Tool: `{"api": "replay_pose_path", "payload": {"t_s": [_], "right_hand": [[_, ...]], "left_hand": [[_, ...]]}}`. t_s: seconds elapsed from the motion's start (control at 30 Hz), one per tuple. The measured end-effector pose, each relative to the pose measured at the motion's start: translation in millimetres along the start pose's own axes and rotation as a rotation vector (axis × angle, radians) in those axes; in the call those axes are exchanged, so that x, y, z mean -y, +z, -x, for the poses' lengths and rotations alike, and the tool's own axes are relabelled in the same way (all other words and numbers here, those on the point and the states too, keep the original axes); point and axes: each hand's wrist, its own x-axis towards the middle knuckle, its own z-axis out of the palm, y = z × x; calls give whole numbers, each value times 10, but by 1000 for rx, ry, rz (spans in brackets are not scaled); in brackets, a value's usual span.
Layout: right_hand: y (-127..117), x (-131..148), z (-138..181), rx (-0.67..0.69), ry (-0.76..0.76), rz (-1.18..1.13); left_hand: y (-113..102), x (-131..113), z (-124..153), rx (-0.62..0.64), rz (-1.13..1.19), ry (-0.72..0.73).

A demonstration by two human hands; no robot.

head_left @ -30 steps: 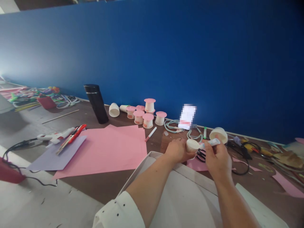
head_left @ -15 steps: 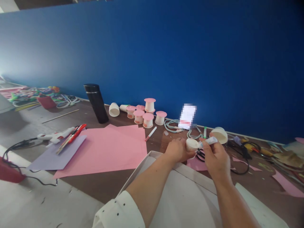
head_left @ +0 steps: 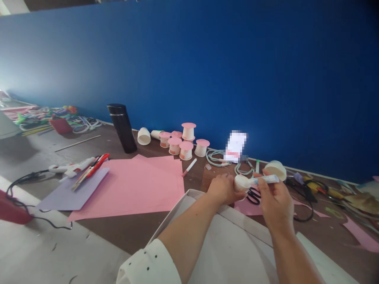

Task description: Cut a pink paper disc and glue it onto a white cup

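Note:
A small white paper cup [head_left: 242,182] is gripped in my left hand [head_left: 222,190], its pale round end turned upward. My right hand [head_left: 276,201] pinches a white glue tube [head_left: 268,179] with blue print, held nearly level. The tube's narrow tip meets the cup's edge on the right side. Below the tube lie black-handled scissors [head_left: 254,195] on a scrap of pink paper [head_left: 247,208]. Farther back, several upturned cups carry pink paper discs, one of them [head_left: 188,131] stacked on another.
Pink sheets [head_left: 142,185] cover the left of the table, with a purple sheet [head_left: 66,197], a red utility knife [head_left: 94,169] and a glue gun [head_left: 72,167]. A black flask [head_left: 122,128] and a lit phone [head_left: 235,146] stand behind. A white box lid [head_left: 233,236] lies under my forearms.
My right hand has shifted slightly right, and the tube has swung from a slant to nearly level at the cup's edge. My left hand keeps its hold on the cup.

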Motion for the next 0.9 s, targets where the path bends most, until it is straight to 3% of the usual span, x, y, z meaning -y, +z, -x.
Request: {"api": "replay_pose_path", "payload": {"t_s": [0.4, 0.6, 0.9], "right_hand": [[42, -14, -22, 19, 34, 2], [-4, -63, -30, -63, 5, 100], [-26, -137, -66, -21, -31, 147]], "left_hand": [[-32, -34, 23, 1, -17, 8], [-21, -20, 14, 15, -12, -1], [-8, -12, 14, 0, -3, 7]]}}
